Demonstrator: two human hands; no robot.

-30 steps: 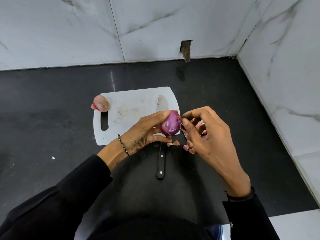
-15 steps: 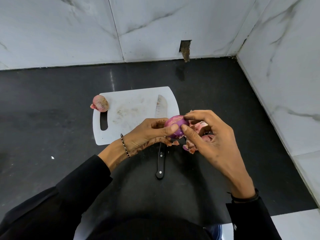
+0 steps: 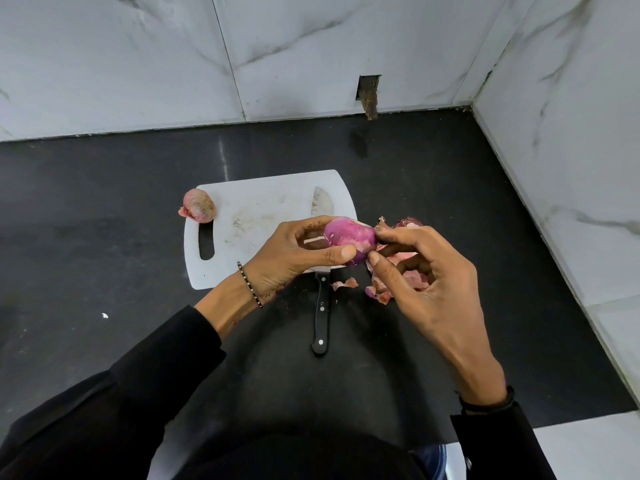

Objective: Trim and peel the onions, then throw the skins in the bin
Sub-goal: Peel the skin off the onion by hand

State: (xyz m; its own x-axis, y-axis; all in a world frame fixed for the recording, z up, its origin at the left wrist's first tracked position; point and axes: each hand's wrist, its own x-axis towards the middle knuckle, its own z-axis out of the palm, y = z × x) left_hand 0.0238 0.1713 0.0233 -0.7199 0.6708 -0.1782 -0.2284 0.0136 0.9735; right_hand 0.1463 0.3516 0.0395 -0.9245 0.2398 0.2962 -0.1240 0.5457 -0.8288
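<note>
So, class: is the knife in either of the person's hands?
No, the knife lies on the counter, its blade partly on the cutting board, untouched.

Peeled purple onion (image 3: 349, 239), glossy, held above the board's right edge. Unpeeled onion (image 3: 198, 210) resting at the board's far-left corner. Pinkish skins (image 3: 391, 284) heaped on the counter, right.

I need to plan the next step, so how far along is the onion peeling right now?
Done: a pile of skins lies on the counter right of the cutting board. In hand: the left hand holds a nearly bare purple onion while the right hand picks at it. Left: the second onion on the board's corner is unpeeled, the skins aren't binned, and no bin is in view.
</note>
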